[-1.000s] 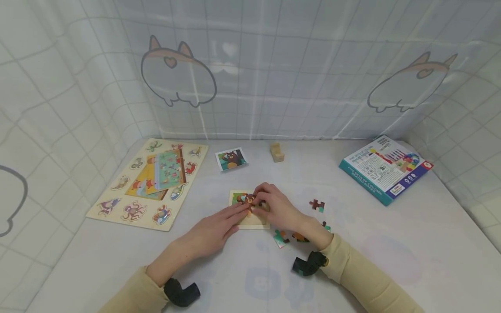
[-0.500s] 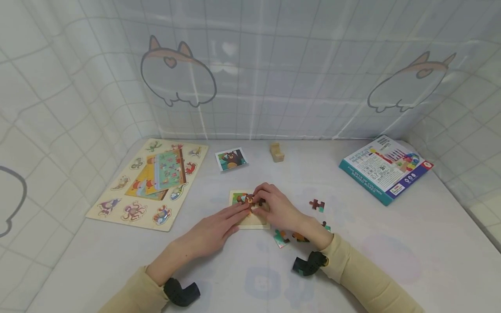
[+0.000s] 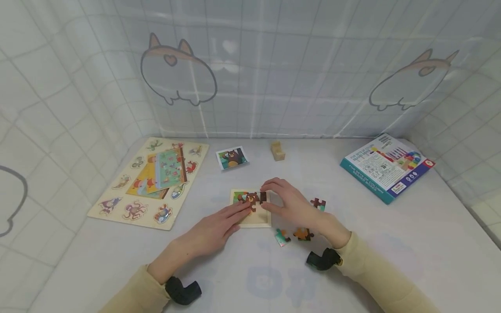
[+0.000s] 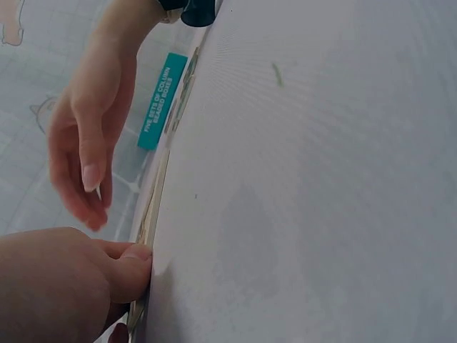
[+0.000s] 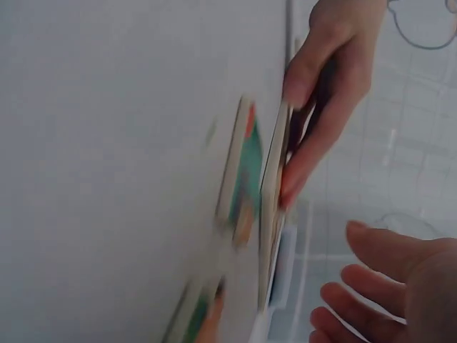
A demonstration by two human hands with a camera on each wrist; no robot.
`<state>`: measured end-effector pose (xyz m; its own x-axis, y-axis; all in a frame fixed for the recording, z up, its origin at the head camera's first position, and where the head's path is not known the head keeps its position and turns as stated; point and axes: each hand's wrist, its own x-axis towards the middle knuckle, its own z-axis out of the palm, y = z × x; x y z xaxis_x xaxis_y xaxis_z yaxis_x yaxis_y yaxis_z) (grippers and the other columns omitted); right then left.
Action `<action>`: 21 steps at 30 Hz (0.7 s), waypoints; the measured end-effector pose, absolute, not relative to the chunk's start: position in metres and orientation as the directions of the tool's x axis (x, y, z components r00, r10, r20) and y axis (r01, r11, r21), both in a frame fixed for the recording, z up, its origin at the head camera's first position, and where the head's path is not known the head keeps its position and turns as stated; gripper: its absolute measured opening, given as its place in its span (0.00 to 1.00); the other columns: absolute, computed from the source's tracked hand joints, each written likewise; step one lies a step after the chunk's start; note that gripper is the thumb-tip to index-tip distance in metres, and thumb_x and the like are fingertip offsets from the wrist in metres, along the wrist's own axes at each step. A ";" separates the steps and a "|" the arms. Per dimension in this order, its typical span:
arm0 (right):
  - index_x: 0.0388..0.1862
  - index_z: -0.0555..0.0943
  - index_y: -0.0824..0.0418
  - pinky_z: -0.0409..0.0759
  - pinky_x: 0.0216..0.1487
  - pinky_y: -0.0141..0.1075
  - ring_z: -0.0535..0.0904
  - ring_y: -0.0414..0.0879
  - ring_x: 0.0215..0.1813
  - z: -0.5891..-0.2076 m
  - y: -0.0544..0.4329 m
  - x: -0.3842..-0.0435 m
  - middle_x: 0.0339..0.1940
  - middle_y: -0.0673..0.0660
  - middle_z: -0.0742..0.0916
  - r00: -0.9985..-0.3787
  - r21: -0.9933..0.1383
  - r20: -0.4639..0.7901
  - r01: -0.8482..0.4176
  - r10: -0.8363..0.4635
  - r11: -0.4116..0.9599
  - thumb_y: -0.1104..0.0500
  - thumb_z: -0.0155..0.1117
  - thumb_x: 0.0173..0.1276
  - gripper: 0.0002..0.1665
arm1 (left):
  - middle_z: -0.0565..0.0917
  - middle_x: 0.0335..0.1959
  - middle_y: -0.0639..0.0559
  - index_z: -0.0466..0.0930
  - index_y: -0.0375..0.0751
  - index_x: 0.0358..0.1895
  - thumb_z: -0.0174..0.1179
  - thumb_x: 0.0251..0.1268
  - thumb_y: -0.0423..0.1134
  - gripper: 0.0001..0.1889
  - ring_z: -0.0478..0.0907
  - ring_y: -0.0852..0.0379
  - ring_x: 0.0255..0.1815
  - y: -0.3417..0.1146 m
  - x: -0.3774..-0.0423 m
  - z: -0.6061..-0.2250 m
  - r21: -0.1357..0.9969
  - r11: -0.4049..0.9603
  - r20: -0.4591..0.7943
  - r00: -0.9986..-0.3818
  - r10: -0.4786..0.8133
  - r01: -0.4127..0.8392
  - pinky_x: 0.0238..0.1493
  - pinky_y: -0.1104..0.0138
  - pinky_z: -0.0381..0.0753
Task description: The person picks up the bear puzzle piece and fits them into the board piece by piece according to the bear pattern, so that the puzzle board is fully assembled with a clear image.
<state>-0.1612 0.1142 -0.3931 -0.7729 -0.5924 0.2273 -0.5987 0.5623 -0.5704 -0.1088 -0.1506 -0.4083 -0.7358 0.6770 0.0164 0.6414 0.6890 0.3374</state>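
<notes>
A small wooden puzzle tray (image 3: pixel 255 225) lies flat on the table, its upper part filled with pieces showing a brown bear (image 3: pixel 252 198). My left hand (image 3: pixel 209 234) rests on the tray's left side with fingers straight across the pieces, the thumb at its near edge. At the tray's upper right corner sits a dark brown puzzle piece (image 3: pixel 263 197). My right hand (image 3: pixel 295 208) hovers just right of it, fingers apart and holding nothing, as the right wrist view also shows. Loose puzzle pieces lie nearby: a green one (image 3: pixel 282 237), an orange one (image 3: pixel 303 234) and a brown one (image 3: pixel 318 203).
At the left lies a sea-animal puzzle board (image 3: pixel 98 211) with picture boards (image 3: pixel 168 169) on it. Toward the back are a bear picture card (image 3: pixel 232 158) and a small wooden block (image 3: pixel 277 151). A beaded-boxes carton (image 3: pixel 387 167) lies at the right.
My right hand has let go of the dark brown piece at the tray's upper right and drawn a little to the right, its fingers spreading. The left hand stays in place.
</notes>
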 end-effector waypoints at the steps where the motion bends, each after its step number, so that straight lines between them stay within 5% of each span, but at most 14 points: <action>1: 0.58 0.79 0.62 0.75 0.67 0.47 0.75 0.48 0.65 -0.391 0.120 -0.161 0.60 0.53 0.80 -0.779 -0.573 0.232 -0.594 -0.583 0.565 0.54 0.68 0.70 0.22 | 0.60 0.79 0.51 0.63 0.44 0.76 0.51 0.79 0.41 0.26 0.59 0.48 0.78 -0.150 -0.109 -0.408 0.340 0.689 0.016 -0.736 0.677 0.641 0.71 0.51 0.71; 21: 0.55 0.81 0.61 0.76 0.64 0.57 0.77 0.55 0.63 -0.400 0.240 -0.158 0.57 0.56 0.83 -0.910 -0.628 0.175 -0.397 -0.375 0.670 0.55 0.71 0.67 0.20 | 0.62 0.79 0.50 0.64 0.43 0.76 0.51 0.78 0.39 0.26 0.60 0.47 0.78 -0.148 -0.108 -0.409 0.345 0.691 0.026 -0.743 0.669 0.635 0.73 0.51 0.67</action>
<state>-0.1580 0.2403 -0.4000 -0.9102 -0.3752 0.1754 -0.3971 0.6696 -0.6277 -0.1077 -0.1484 -0.4086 -0.7429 0.6689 0.0259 0.6347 0.6915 0.3449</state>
